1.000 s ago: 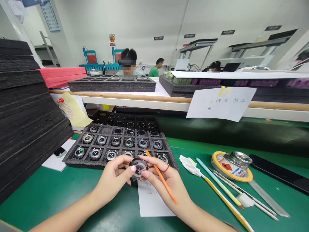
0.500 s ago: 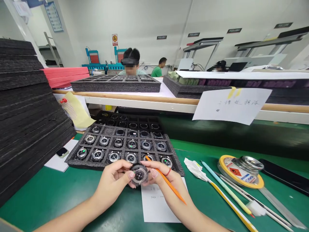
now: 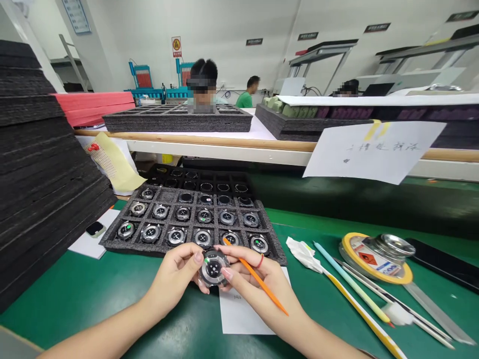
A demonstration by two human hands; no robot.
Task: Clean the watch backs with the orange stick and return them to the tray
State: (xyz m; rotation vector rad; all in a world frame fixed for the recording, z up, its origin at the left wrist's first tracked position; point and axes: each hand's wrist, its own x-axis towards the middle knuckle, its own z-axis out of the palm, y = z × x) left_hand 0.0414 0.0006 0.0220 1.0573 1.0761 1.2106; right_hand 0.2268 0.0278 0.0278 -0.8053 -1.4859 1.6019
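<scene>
Right now both hands pinch one round watch case (image 3: 213, 267) just above the green bench (image 3: 93, 289), in front of the foam tray (image 3: 273, 252) of similar cases. The left hand (image 3: 175, 276) grips its left edge with thumb and fingertips; the right hand (image 3: 258, 279) grips the other edge and also clamps an orange stick (image 3: 258, 280) between its fingers. Judging by that crowded right-hand grip, the stick tip could scrape the case's back, or the case could slip onto the paper slip (image 3: 239, 314) if either pinch loosens

White walls (image 3: 232, 20), green worktable (image 3: 75, 294), wooden-edged white shelf (image 3: 209, 144), metal racks (image 3: 322, 50) behind, even light
</scene>
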